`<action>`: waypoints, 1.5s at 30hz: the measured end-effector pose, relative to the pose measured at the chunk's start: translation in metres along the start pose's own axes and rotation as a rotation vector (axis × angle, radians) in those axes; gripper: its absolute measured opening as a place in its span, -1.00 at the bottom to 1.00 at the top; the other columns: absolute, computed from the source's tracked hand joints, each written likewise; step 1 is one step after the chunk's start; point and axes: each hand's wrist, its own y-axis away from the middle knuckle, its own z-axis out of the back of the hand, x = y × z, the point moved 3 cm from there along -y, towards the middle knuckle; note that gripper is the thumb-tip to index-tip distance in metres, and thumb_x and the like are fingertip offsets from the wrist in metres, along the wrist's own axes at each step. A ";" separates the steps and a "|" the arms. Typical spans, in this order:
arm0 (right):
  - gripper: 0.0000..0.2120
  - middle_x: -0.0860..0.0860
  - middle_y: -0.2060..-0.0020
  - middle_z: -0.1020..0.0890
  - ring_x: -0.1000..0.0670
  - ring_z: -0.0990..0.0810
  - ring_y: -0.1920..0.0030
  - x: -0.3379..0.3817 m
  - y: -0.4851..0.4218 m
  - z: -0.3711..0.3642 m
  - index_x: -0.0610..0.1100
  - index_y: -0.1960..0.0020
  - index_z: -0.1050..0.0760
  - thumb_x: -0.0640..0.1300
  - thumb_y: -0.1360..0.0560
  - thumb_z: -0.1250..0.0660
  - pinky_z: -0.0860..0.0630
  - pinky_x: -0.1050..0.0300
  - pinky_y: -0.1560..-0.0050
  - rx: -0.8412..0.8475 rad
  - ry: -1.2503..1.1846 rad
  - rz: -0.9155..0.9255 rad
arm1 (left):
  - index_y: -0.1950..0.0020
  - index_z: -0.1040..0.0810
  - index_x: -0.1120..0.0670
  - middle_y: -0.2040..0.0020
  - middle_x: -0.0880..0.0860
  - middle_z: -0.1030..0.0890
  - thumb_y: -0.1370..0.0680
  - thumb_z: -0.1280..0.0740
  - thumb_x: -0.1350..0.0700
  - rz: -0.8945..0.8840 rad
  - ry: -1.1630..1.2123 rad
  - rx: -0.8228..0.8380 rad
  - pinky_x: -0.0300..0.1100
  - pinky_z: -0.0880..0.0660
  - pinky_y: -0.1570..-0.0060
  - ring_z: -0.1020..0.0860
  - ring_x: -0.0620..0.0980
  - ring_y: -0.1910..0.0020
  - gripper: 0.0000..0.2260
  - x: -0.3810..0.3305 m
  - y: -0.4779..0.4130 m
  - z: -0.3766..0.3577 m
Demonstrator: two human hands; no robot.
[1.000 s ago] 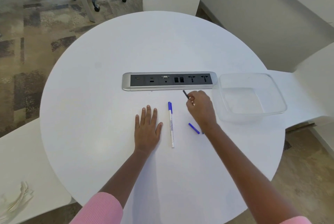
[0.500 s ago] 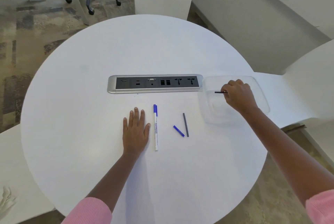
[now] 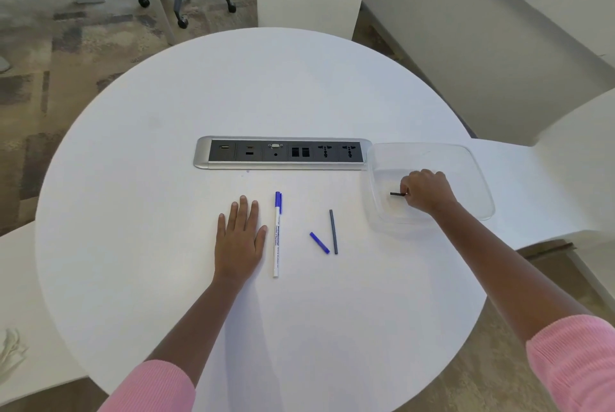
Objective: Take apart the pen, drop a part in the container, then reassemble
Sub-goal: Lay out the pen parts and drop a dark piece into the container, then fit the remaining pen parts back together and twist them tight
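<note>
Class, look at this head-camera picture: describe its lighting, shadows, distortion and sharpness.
Head view: soft, even light; faint shadow beside the left hand; wide-angle lens bends the table rim; pen print too small to read; clear container walls faint against the white.

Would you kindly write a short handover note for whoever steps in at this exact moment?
Left hand: flat on the round white table, holding nothing.
Right hand: inside the clear plastic container, grip closed on a short black pen part.
On the table: white pen barrel with blue cap beside the left hand; small blue piece and thin grey rod between barrel and container.
Done: pen taken apart.
Left: release the black part, then retrieve it and reassemble the pen.
</note>
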 end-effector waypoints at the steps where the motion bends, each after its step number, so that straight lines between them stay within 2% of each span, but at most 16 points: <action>1: -0.74 -0.09 0.03 -0.62 -0.14 -0.51 -0.05 0.000 -0.001 0.000 -0.12 0.04 -0.56 -0.34 -0.41 -0.18 -0.38 0.02 0.00 0.003 -0.012 -0.001 | -0.35 -0.41 0.27 -0.36 0.31 -0.40 -0.53 0.05 -0.01 0.003 0.001 0.007 0.24 -0.32 -0.24 -0.40 0.30 -0.31 -0.46 0.000 0.000 0.000; 7: -0.76 -0.11 -0.01 -0.62 -0.16 -0.52 -0.07 -0.002 0.001 0.005 -0.13 0.02 -0.55 -0.34 -0.43 -0.20 -0.40 -0.01 -0.02 -0.012 -0.096 -0.029 | -0.37 -0.38 0.26 -0.39 0.29 -0.37 -0.52 0.08 -0.02 0.017 0.001 0.035 0.22 -0.29 -0.28 -0.37 0.28 -0.34 -0.44 0.001 -0.001 -0.002; 11: -0.81 -0.22 0.06 -0.61 -0.27 -0.54 0.04 -0.001 0.010 0.031 -0.23 0.04 -0.55 -0.35 -0.46 -0.18 -0.46 -0.08 0.07 -0.233 -0.303 -0.086 | -0.41 -0.34 0.23 -0.42 0.27 -0.31 -0.52 0.12 -0.06 0.021 0.012 0.047 0.19 -0.22 -0.33 -0.31 0.25 -0.39 -0.40 0.003 -0.001 -0.002; 15: -0.86 -0.24 0.13 -0.60 -0.25 -0.56 0.17 0.015 0.033 0.062 -0.27 0.09 -0.54 -0.35 -0.46 -0.21 -0.50 -0.05 0.21 -0.494 -0.543 -0.108 | -0.43 -0.30 0.21 -0.45 0.25 -0.27 -0.51 0.17 -0.08 0.014 0.018 0.056 0.16 -0.17 -0.37 -0.27 0.23 -0.42 -0.38 0.004 0.000 0.000; 19: -0.88 -0.24 0.17 -0.61 -0.18 -0.59 0.25 0.051 0.054 0.078 -0.27 0.12 -0.55 -0.38 -0.42 -0.24 -0.54 -0.07 0.17 -0.595 -0.745 -0.061 | -0.43 -0.30 0.20 -0.45 0.24 -0.27 -0.52 0.16 -0.06 0.007 0.024 0.053 0.16 -0.17 -0.37 -0.26 0.22 -0.42 -0.39 0.007 0.006 0.001; 22: -0.86 -0.23 0.17 -0.61 -0.14 -0.57 0.26 0.091 0.064 0.070 -0.26 0.12 -0.55 -0.37 -0.43 -0.24 -0.52 -0.04 0.13 -0.532 -0.834 -0.037 | -0.40 -0.35 0.21 -0.42 0.25 -0.32 -0.52 0.11 -0.03 0.011 0.046 0.044 0.20 -0.21 -0.34 -0.31 0.26 -0.39 -0.43 0.010 0.014 0.001; 27: -0.85 -0.21 0.11 -0.59 -0.17 -0.57 0.18 0.155 0.075 0.035 -0.24 0.07 -0.53 -0.32 -0.47 -0.20 -0.45 0.05 0.11 -0.307 -0.897 -0.039 | -0.35 -0.42 0.23 -0.36 0.27 -0.41 -0.53 0.03 0.01 -0.015 0.055 0.031 0.26 -0.28 -0.26 -0.39 0.30 -0.32 -0.48 0.015 0.019 0.003; 31: -0.85 -0.20 0.04 -0.57 -0.17 -0.56 0.07 0.194 0.080 0.009 -0.22 0.00 -0.49 -0.22 -0.50 -0.19 -0.48 0.01 0.04 -0.142 -0.869 -0.059 | -0.37 -0.40 0.23 -0.38 0.27 -0.38 -0.53 -0.16 0.09 -0.046 0.046 0.006 0.24 -0.27 -0.28 -0.37 0.29 -0.34 -0.56 0.019 0.020 0.002; 34: -0.78 -0.18 -0.03 -0.56 -0.15 -0.55 -0.02 0.213 0.083 -0.002 -0.22 -0.09 -0.44 -0.12 -0.50 -0.23 -0.48 0.01 -0.01 -0.062 -0.871 -0.091 | -0.41 -0.34 0.21 -0.42 0.26 -0.31 -0.56 -0.25 0.12 -0.058 0.042 -0.007 0.21 -0.20 -0.34 -0.30 0.27 -0.39 -0.57 0.022 0.018 -0.002; 40: -0.67 -0.19 -0.06 -0.53 -0.16 -0.50 -0.06 0.234 0.088 -0.007 -0.24 -0.14 -0.34 -0.10 -0.46 -0.29 -0.47 0.00 0.05 -0.010 -0.824 -0.129 | -0.53 -0.02 0.08 -0.54 0.12 0.00 -0.64 -0.03 0.00 -0.063 -0.027 0.054 0.02 0.09 -0.46 0.02 0.09 -0.51 -0.52 0.029 0.015 -0.013; 45: -0.74 -0.22 -0.06 -0.52 -0.18 -0.51 -0.04 0.240 0.087 -0.004 -0.27 -0.13 -0.33 -0.29 -0.45 -0.19 -0.49 -0.01 0.05 -0.013 -0.828 -0.177 | -0.53 -0.01 0.08 -0.55 0.10 0.02 -0.64 0.01 0.01 -0.062 -0.022 0.066 -0.01 0.13 -0.46 0.05 0.03 -0.52 -0.53 0.029 0.014 -0.009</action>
